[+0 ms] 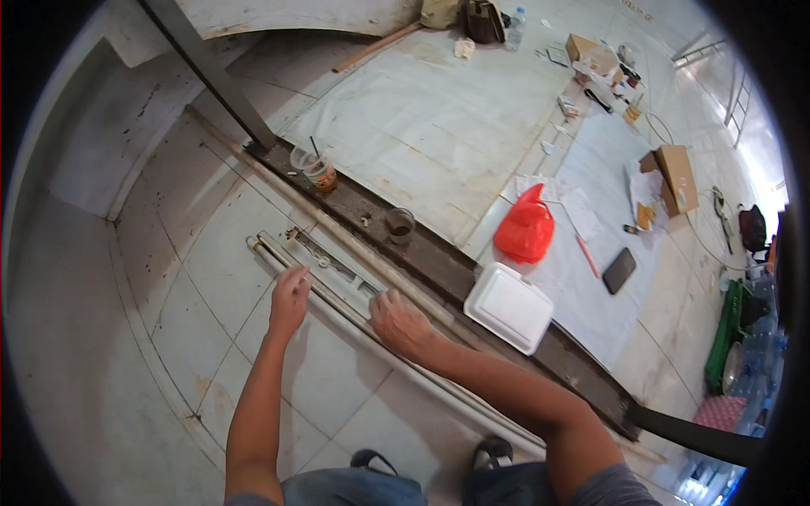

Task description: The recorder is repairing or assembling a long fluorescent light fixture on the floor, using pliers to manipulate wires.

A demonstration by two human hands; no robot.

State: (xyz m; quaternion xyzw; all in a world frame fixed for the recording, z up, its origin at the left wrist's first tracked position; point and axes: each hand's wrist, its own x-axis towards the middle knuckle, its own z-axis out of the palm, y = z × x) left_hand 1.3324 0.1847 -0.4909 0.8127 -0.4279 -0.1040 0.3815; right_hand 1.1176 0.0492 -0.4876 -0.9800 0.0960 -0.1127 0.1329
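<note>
Bare forearms [257, 405], L hand [288, 297] & R hand [402, 321] at wht poles [341, 310], fingers [298, 277] bent, can't tell if pinching

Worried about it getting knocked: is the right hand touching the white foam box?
Apart: the head view shows a pale pole and dark beam between the right hand and the white foam box.

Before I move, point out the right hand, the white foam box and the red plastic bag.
Right hand [402, 322]: head view, on the back of the hand.
White foam box [509, 309]: head view, middle of its upper face.
Red plastic bag [524, 233]: head view, on its bulging body.
</note>
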